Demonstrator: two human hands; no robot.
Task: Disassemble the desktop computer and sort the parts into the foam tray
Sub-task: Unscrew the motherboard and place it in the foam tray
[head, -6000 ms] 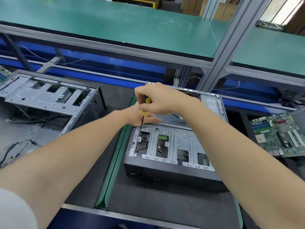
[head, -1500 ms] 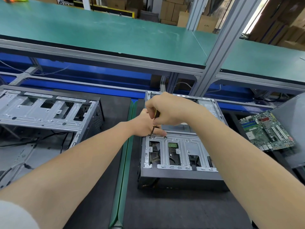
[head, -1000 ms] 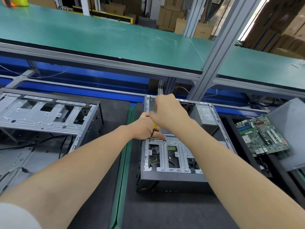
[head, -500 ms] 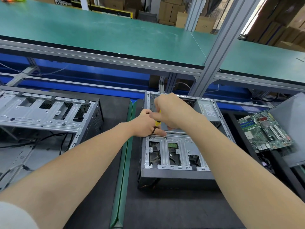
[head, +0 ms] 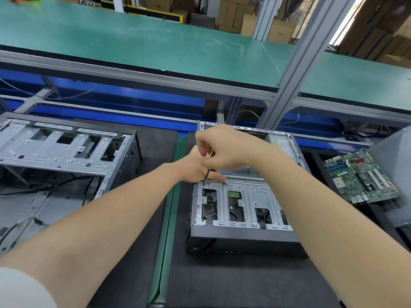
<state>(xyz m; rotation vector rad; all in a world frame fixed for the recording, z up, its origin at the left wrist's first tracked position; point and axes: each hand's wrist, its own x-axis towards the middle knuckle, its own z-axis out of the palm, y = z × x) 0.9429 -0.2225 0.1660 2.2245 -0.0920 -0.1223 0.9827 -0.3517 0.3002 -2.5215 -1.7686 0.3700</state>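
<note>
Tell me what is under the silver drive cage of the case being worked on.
Through the drive cage openings show a green-labelled drive, dark fan blades and cables. The right forearm covers the cage's right end; the rest lies hidden under the metal.

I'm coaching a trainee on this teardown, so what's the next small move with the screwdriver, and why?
Probably keep turning: the screwdriver tip sits on a corner screw of the drive cage, gripped by the right hand and steadied by the left hand.

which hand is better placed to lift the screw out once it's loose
Left, probably. The left hand rests on the drive cage beside the screwdriver tip, fingers free; the right hand grips the handle.
</note>
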